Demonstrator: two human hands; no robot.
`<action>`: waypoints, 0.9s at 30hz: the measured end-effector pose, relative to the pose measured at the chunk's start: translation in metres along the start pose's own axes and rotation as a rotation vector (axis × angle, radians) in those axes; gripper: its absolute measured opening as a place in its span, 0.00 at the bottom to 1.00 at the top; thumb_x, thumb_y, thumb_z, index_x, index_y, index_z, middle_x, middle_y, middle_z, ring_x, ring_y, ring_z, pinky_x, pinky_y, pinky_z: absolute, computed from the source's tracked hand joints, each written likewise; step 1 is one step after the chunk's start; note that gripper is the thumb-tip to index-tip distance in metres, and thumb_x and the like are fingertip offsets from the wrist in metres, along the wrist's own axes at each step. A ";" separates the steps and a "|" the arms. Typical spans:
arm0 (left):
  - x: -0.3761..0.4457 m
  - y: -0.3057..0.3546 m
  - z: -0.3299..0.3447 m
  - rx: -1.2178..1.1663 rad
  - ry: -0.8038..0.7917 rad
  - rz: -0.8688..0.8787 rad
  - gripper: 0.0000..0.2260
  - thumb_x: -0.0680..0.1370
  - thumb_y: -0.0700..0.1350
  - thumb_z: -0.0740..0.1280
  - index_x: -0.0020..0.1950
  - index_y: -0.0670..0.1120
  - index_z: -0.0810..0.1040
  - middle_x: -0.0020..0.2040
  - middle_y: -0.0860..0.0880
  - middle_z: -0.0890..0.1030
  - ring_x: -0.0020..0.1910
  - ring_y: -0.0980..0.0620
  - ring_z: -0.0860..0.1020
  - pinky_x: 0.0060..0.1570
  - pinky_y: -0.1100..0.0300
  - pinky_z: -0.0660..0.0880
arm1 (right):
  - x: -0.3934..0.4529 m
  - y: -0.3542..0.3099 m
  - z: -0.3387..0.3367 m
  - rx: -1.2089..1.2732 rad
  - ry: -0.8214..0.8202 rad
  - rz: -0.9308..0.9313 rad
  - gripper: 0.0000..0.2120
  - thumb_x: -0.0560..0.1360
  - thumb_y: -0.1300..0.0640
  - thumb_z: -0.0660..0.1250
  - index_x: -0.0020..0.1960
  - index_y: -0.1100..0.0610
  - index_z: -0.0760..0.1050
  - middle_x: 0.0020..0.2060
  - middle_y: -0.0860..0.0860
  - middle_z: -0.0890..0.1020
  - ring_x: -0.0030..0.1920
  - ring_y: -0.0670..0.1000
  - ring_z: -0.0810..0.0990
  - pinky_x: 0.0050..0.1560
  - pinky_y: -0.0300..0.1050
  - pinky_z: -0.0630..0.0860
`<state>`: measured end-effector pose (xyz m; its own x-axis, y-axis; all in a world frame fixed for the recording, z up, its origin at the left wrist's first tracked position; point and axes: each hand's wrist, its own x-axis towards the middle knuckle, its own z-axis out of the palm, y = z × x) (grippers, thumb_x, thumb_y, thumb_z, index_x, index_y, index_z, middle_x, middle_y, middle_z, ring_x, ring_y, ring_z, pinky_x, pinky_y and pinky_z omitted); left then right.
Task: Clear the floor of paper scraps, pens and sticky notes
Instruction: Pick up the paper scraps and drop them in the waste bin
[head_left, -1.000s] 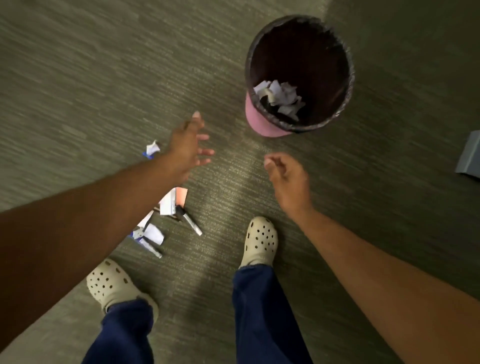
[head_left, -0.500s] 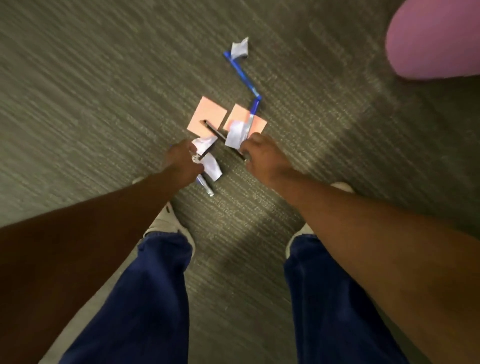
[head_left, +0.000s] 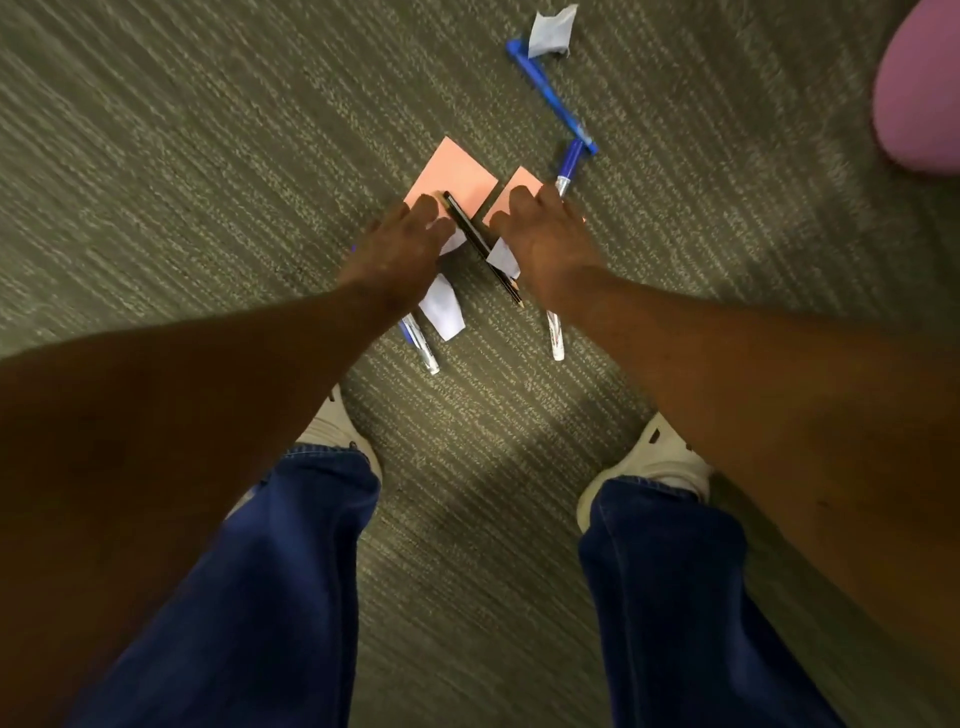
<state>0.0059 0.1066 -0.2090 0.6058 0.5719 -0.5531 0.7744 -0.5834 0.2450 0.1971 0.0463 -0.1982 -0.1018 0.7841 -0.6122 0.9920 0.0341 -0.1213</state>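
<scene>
A pink bin shows only its outer wall at the floor's far right edge; its inside is out of view. On the grey-green carpeted floor lie two salmon sticky notes: the left note and the right note sit side by side, a black pencil slanting across the gap between them. The left hand rests with fingers spread on the left note; the right hand rests with fingers spread on the right note. White scraps lie beneath the hands, beside a clear pen and another. Farther off lie two blue pens meeting tip to tip, with a crumpled scrap touching the far end.
</scene>
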 end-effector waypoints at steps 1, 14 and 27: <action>0.004 -0.001 0.000 -0.026 -0.006 -0.002 0.17 0.80 0.40 0.69 0.69 0.43 0.76 0.69 0.39 0.73 0.66 0.36 0.74 0.61 0.39 0.77 | 0.001 0.001 0.001 -0.001 0.012 0.001 0.25 0.72 0.70 0.70 0.66 0.57 0.72 0.67 0.58 0.71 0.69 0.64 0.69 0.65 0.61 0.72; -0.038 -0.013 -0.010 -0.453 0.124 -0.348 0.07 0.77 0.37 0.70 0.54 0.42 0.82 0.52 0.42 0.83 0.50 0.43 0.81 0.46 0.55 0.72 | -0.054 -0.019 -0.005 0.623 0.115 -0.009 0.05 0.76 0.60 0.75 0.51 0.57 0.83 0.49 0.52 0.83 0.53 0.54 0.79 0.54 0.52 0.77; -0.026 -0.020 0.008 -0.079 -0.063 -0.246 0.11 0.79 0.47 0.73 0.59 0.45 0.81 0.59 0.42 0.82 0.64 0.40 0.77 0.60 0.44 0.76 | 0.005 -0.089 0.024 0.231 -0.136 -0.175 0.15 0.83 0.59 0.62 0.69 0.60 0.71 0.60 0.61 0.80 0.54 0.65 0.83 0.47 0.53 0.75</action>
<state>-0.0263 0.0990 -0.2059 0.3869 0.6525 -0.6516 0.9103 -0.3829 0.1571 0.1062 0.0323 -0.2097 -0.2939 0.6882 -0.6634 0.9169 0.0070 -0.3990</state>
